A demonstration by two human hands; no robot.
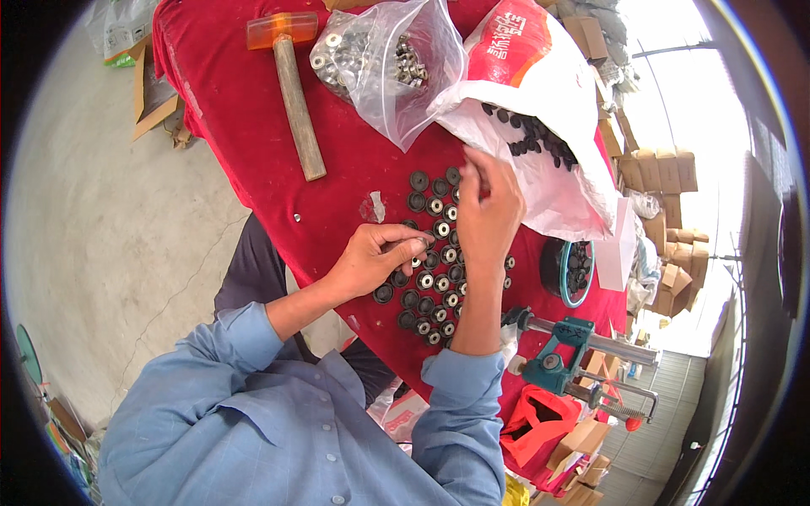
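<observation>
Left hand point(364, 260): grip pinched together at fingertips, any piece between too small to tell, above black round parts point(384, 293) clustered on red-covered tabletop point(245, 126). Right hand point(491, 198): grip curled near cluster's far edge, contents cannot tell; open white sack point(553, 198) just beside. Hammer point(297, 105) farther left.
</observation>
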